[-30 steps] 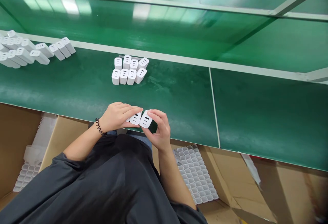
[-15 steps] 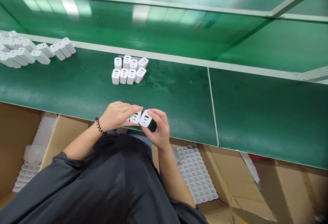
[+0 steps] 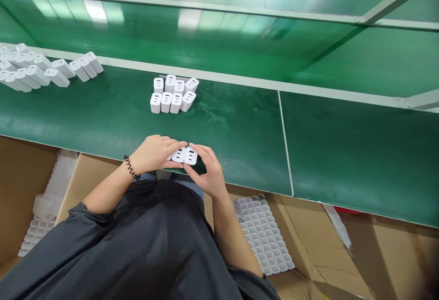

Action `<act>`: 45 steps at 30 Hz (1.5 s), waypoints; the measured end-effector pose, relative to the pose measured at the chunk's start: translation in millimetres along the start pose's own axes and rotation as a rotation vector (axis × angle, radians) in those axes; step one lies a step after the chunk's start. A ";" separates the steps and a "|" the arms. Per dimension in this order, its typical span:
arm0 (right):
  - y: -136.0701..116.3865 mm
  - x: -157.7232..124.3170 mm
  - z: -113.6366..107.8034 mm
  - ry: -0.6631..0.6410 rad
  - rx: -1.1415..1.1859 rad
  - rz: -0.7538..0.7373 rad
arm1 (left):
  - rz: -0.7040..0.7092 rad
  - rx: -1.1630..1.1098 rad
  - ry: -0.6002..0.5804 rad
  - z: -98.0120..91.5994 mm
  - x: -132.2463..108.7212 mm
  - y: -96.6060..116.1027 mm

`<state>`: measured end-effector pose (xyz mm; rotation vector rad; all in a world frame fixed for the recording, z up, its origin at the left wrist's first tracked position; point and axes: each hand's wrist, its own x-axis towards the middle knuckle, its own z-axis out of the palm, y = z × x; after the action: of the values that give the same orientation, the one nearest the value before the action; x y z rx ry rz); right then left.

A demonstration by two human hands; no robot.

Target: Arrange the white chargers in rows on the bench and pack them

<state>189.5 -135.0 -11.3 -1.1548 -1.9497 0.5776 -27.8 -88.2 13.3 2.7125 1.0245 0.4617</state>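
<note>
while the left hand clasps a short row of white usb chargers, fingers along the far side and thumb along the near side, the right hand pinches the end charger between thumb and fingertips. the row sits at the front edge of the green bench, port faces up; a third charger is mostly hidden by the left hand. to do this well, i'd keep the left grip firm as a stop, press the end charger straight sideways, and match its slots to its neighbour's, using even pressure so none tips. compared with half a second ago, the end charger has gone from slightly tilted to square and flush, and the right hand has shifted left. the eight chargers farther back look unmoved.
</note>
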 end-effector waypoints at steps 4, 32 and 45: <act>-0.1 0.6 0.0 -0.045 0.009 0.043 | -0.011 -0.002 -0.063 -4.2 0.8 0.4; 17.7 -6.7 -5.6 0.029 0.545 0.209 | -0.048 0.133 -0.105 -1.4 11.5 14.4; 18.9 -4.8 -6.1 -0.008 0.505 0.228 | 0.023 0.038 0.250 -0.8 8.6 6.7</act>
<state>205.7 -130.1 -22.9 -1.0469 -1.5552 1.1218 -17.9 -87.3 17.9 2.7532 1.0713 0.8105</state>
